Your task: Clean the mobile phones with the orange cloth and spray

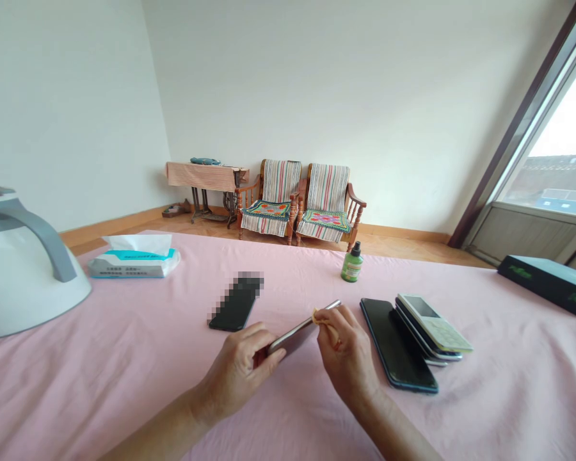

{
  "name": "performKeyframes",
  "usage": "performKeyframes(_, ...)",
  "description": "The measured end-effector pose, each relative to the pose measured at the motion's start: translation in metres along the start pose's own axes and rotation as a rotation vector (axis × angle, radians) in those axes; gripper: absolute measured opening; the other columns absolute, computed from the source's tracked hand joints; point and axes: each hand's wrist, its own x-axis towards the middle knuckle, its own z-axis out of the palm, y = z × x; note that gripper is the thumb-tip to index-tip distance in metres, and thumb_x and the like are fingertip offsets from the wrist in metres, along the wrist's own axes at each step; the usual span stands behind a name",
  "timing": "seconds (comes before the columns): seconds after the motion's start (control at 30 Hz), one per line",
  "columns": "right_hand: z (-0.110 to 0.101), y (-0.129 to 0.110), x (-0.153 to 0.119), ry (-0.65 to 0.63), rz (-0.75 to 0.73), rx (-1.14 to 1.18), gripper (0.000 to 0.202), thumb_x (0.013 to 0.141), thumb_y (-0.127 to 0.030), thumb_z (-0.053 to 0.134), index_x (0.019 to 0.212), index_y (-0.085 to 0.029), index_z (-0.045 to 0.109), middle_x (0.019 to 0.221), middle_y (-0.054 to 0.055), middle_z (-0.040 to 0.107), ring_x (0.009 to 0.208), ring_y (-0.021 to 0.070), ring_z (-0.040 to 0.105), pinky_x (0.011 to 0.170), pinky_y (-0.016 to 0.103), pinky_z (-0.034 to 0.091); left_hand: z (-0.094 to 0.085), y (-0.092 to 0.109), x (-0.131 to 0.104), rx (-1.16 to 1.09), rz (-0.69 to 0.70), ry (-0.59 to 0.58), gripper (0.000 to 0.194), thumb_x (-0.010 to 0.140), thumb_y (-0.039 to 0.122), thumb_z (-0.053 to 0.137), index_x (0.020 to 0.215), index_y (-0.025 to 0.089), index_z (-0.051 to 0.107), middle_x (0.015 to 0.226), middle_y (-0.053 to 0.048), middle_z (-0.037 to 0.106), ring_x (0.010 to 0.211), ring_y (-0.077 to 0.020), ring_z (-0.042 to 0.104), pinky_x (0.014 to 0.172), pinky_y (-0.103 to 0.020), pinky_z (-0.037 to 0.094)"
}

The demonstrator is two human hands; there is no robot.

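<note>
My left hand point(242, 365) grips the lower left end of a phone point(295, 338), which is tilted above the pink cloth. At the phone's upper right end, my right hand point(343, 339) pinches a small yellowish cloth point(333, 334) against its edge. A black phone point(235, 307) lies flat beyond my left hand, its far part blurred by pixels. Right of my right hand lies another dark phone point(398, 346), beside a stack of several phones topped by a white one point(432, 320).
On the pink tablecloth point(173, 397) stand a white and grey kettle point(24, 275), a tissue pack point(134, 262) and a green spray bottle point(352, 264). A black box point(547, 285) is at the right edge. Two wooden chairs and a small covered table are beyond.
</note>
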Motion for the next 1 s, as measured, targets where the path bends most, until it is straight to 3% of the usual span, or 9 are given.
performKeyframes(0.67, -0.001, -0.009, 0.0, -0.03, 0.037, 0.073, 0.021, 0.079, -0.007, 0.046, 0.087, -0.018, 0.062, 0.081, 0.004, 0.059, 0.072, 0.0149, 0.059, 0.066, 0.024, 0.046, 0.0, 0.001, 0.0, -0.015, -0.021, -0.01, 0.025, 0.09, 0.026, 0.051, 0.067, 0.015, 0.055, 0.065, 0.001, 0.048, 0.059, -0.0124, 0.048, 0.056, -0.022, 0.034)
performKeyframes(0.8, -0.012, -0.011, 0.003, -0.001, 0.056, 0.053, 0.018, 0.08, -0.011, 0.048, 0.086, -0.018, 0.063, 0.082, 0.004, 0.06, 0.074, 0.015, 0.06, 0.066, 0.024, 0.047, -0.005, -0.002, 0.003, -0.05, -0.037, -0.003, 0.028, 0.09, 0.027, 0.05, 0.066, 0.015, 0.054, 0.063, 0.001, 0.048, 0.06, -0.0127, 0.048, 0.056, -0.022, 0.034)
performKeyframes(0.9, -0.024, -0.003, 0.008, 0.093, 0.103, -0.047, 0.015, 0.079, -0.015, 0.052, 0.085, -0.019, 0.065, 0.083, 0.003, 0.061, 0.075, 0.0159, 0.06, 0.068, 0.026, 0.046, -0.011, -0.011, 0.008, -0.105, -0.056, -0.012, 0.029, 0.091, 0.03, 0.049, 0.068, 0.015, 0.057, 0.066, 0.001, 0.049, 0.063, -0.0132, 0.048, 0.057, -0.022, 0.034)
performKeyframes(1.0, -0.034, 0.006, 0.011, 0.097, 0.14, -0.131, 0.014, 0.077, -0.016, 0.053, 0.083, -0.019, 0.065, 0.08, 0.002, 0.061, 0.071, 0.0157, 0.059, 0.065, 0.026, 0.045, -0.014, -0.022, 0.011, -0.184, -0.094, -0.044, 0.032, 0.091, 0.034, 0.049, 0.067, 0.014, 0.056, 0.065, 0.002, 0.046, 0.06, -0.0121, 0.046, 0.056, -0.021, 0.034)
